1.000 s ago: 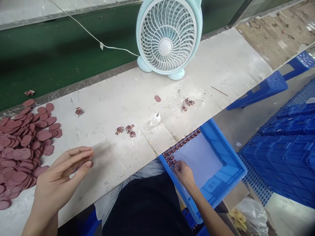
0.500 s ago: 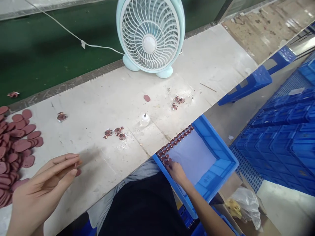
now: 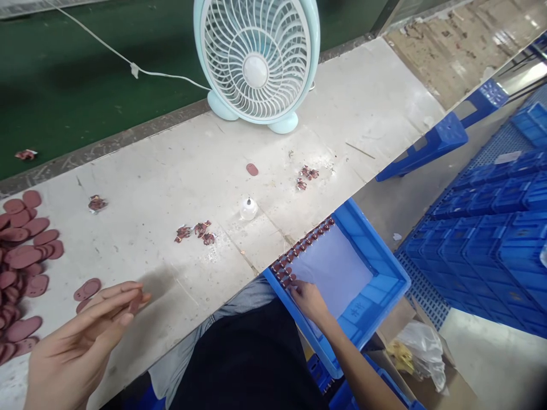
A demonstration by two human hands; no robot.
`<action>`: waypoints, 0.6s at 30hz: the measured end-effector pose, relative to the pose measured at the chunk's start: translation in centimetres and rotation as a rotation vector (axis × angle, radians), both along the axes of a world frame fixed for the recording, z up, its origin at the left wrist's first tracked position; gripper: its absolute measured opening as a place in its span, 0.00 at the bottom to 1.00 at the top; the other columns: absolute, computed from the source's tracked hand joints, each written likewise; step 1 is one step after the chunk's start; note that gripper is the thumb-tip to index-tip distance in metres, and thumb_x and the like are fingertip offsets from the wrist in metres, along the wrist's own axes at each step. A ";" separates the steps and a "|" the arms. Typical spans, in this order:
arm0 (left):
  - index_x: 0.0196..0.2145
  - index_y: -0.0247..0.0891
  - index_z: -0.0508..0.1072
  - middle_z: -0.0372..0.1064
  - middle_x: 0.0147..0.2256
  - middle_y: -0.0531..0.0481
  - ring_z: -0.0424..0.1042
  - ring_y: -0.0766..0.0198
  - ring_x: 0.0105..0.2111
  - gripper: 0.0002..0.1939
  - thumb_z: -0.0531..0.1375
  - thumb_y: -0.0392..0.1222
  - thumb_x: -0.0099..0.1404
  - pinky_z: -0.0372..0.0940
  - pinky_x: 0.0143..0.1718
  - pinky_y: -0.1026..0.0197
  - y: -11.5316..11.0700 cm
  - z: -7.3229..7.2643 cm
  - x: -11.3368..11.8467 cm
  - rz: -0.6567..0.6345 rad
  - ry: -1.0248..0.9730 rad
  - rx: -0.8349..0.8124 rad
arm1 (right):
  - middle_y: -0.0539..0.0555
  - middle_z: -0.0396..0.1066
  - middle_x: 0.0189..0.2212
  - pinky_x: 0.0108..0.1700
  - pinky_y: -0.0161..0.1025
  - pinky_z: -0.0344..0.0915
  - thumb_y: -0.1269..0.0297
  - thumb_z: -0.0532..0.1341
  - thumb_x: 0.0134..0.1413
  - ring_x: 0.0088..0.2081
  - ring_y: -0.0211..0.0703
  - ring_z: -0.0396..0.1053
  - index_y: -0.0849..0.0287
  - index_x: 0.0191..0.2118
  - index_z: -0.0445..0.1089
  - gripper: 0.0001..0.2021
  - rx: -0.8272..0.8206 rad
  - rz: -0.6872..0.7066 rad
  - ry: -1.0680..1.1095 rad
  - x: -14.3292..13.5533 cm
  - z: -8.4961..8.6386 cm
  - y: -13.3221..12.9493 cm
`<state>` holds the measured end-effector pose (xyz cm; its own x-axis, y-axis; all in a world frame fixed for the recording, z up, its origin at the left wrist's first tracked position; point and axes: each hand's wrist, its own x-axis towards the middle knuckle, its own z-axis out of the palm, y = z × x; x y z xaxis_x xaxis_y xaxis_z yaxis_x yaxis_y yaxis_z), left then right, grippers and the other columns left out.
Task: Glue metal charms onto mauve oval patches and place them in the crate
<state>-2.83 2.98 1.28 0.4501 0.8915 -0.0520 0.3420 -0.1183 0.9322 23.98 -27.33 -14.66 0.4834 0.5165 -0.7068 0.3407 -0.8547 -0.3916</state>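
Observation:
Over the left part of the table, my left hand [image 3: 81,341] is closed, with a reddish-brown oval disc [image 3: 135,303] pinched between thumb and fingers. Under and behind it lie a few loose oval discs [image 3: 88,288], and a large pile of them [image 3: 25,256] fills the left end. Inside the near corner of a blue crate [image 3: 384,296], my right hand [image 3: 308,299] has its fingers bent together at the end of rows of small reddish-brown pieces [image 3: 304,244]. One such piece [image 3: 292,278] is at its fingertips. White lining [image 3: 342,273] covers the crate floor.
A light-blue fan [image 3: 256,71] stands at the table's back. A small clear bottle with a dark tip [image 3: 248,209] stands mid-table, near clusters of crumpled brown scraps [image 3: 200,230]. One disc [image 3: 252,169] lies alone. Stacked blue crates [image 3: 478,245] and an open carton [image 3: 410,364] are at right.
My left hand has shifted slightly right and down, still holding the disc; loose discs now show behind it. My right hand stays at the row's end. The view has shifted a little.

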 end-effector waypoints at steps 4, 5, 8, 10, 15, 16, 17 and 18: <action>0.40 0.48 0.84 0.77 0.45 0.46 0.76 0.47 0.49 0.12 0.69 0.38 0.57 0.78 0.49 0.45 -0.7 -0.9 -1.5 0.072 -0.091 -0.225 | 0.52 0.75 0.33 0.44 0.45 0.71 0.52 0.56 0.70 0.34 0.42 0.74 0.60 0.49 0.73 0.18 0.025 -0.027 -0.087 1.6 3.4 -0.8; 0.39 0.48 0.84 0.77 0.45 0.46 0.76 0.46 0.49 0.11 0.69 0.39 0.57 0.79 0.48 0.44 -0.9 -1.2 -1.7 0.092 -0.109 -0.248 | 0.53 0.75 0.31 0.43 0.43 0.70 0.51 0.53 0.71 0.33 0.42 0.74 0.60 0.50 0.74 0.19 0.030 -0.033 -0.113 2.1 4.1 -0.9; 0.37 0.48 0.84 0.77 0.43 0.44 0.73 0.44 0.52 0.09 0.68 0.39 0.58 0.79 0.47 0.43 -1.5 -2.1 -2.3 0.126 -0.187 -0.279 | 0.53 0.75 0.30 0.39 0.41 0.68 0.51 0.50 0.72 0.31 0.42 0.72 0.61 0.48 0.75 0.22 0.018 -0.036 -0.168 3.5 5.2 -0.7; 0.38 0.48 0.84 0.78 0.44 0.44 0.72 0.44 0.54 0.09 0.68 0.38 0.58 0.79 0.48 0.43 -1.8 -2.6 -2.6 0.133 -0.221 -0.286 | 0.52 0.75 0.32 0.40 0.42 0.69 0.51 0.54 0.70 0.33 0.41 0.72 0.60 0.45 0.74 0.19 -0.018 -0.012 -0.166 3.8 4.6 -0.2; 0.39 0.47 0.84 0.78 0.46 0.45 0.77 0.46 0.48 0.10 0.68 0.38 0.58 0.77 0.50 0.42 -2.3 -2.8 -2.8 0.143 -0.225 -0.280 | 0.53 0.75 0.41 0.44 0.45 0.73 0.55 0.61 0.66 0.38 0.42 0.74 0.61 0.48 0.72 0.14 -0.139 0.058 -0.117 2.1 0.8 0.6; 0.39 0.46 0.84 0.78 0.46 0.45 0.77 0.47 0.47 0.10 0.68 0.38 0.59 0.78 0.50 0.43 -2.4 -2.7 -2.6 0.138 -0.227 -0.272 | 0.54 0.74 0.42 0.44 0.46 0.73 0.55 0.61 0.66 0.39 0.42 0.74 0.61 0.49 0.71 0.15 -0.159 0.060 -0.118 1.6 0.2 0.6; 0.39 0.46 0.84 0.78 0.45 0.45 0.77 0.48 0.47 0.10 0.68 0.37 0.59 0.78 0.49 0.45 -2.4 -2.6 -2.4 0.133 -0.230 -0.261 | 0.54 0.74 0.43 0.44 0.46 0.74 0.56 0.61 0.67 0.40 0.43 0.74 0.61 0.50 0.71 0.15 -0.174 0.060 -0.121 1.1 -0.3 0.5; 0.39 0.46 0.84 0.78 0.45 0.45 0.77 0.49 0.47 0.10 0.68 0.37 0.59 0.79 0.48 0.46 -2.4 -2.5 -2.2 0.126 -0.235 -0.247 | 0.55 0.74 0.43 0.44 0.46 0.74 0.56 0.61 0.67 0.40 0.43 0.74 0.61 0.51 0.71 0.15 -0.181 0.061 -0.122 0.7 -0.6 0.4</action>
